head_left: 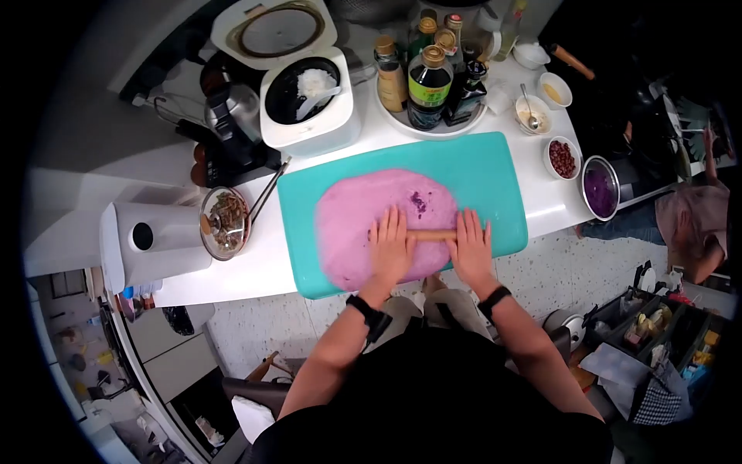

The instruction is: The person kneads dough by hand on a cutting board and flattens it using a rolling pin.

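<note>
A broad sheet of pink-purple dough [348, 224] lies on a turquoise mat [495, 185]. Dark purple bits [418, 203] show on the dough's upper right. Across its lower right part rests a wooden rolling pin [431, 235], both ends covered by my hands. My left hand [393, 246] lies over the pin's left end, fingers stretched forward onto the dough. Over the right end is my right hand [470, 243], its fingers also straight, at the dough's right edge. Neither hand is wrapped round the pin, as far as I can see; the palms hide the contact.
Behind the mat stand an open rice cooker [309, 139] and a tray [386, 116] of bottles. A glass bowl [224, 251] and chopsticks [269, 189] lie left. Bowls of red beans [562, 158] and purple filling [601, 188] sit right. Another person [692, 224] is at far right.
</note>
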A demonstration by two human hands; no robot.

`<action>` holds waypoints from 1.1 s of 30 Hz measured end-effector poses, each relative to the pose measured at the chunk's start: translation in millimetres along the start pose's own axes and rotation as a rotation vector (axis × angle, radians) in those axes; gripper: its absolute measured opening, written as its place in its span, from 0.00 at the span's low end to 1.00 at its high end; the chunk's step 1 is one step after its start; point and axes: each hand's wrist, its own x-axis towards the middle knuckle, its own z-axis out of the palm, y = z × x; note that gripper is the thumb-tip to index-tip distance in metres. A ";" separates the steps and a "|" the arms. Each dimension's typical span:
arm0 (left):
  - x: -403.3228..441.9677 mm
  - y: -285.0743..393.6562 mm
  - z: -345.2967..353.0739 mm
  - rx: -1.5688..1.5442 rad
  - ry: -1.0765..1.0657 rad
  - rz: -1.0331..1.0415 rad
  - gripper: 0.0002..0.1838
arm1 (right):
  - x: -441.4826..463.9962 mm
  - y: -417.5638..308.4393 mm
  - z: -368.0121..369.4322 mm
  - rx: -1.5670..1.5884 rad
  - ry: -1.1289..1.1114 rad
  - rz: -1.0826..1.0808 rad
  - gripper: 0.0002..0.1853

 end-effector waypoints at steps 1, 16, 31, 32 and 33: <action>17.2 -4.3 0.7 0.006 -0.024 -0.003 0.32 | 19.5 1.5 6.9 -0.027 0.019 0.041 0.35; 111.2 -2.6 27.7 0.124 0.085 -0.138 0.30 | 120.8 36.8 7.3 0.013 -0.038 -0.075 0.31; 110.7 -3.3 19.9 0.066 0.076 -0.075 0.41 | 135.5 40.1 8.0 -0.004 0.185 -0.160 0.25; 84.4 -0.5 21.4 0.038 0.064 -0.070 0.41 | 108.4 38.8 7.7 -0.005 0.191 -0.161 0.25; 60.8 3.9 19.7 0.009 0.052 -0.063 0.41 | 78.4 40.5 11.2 0.048 0.096 -0.180 0.27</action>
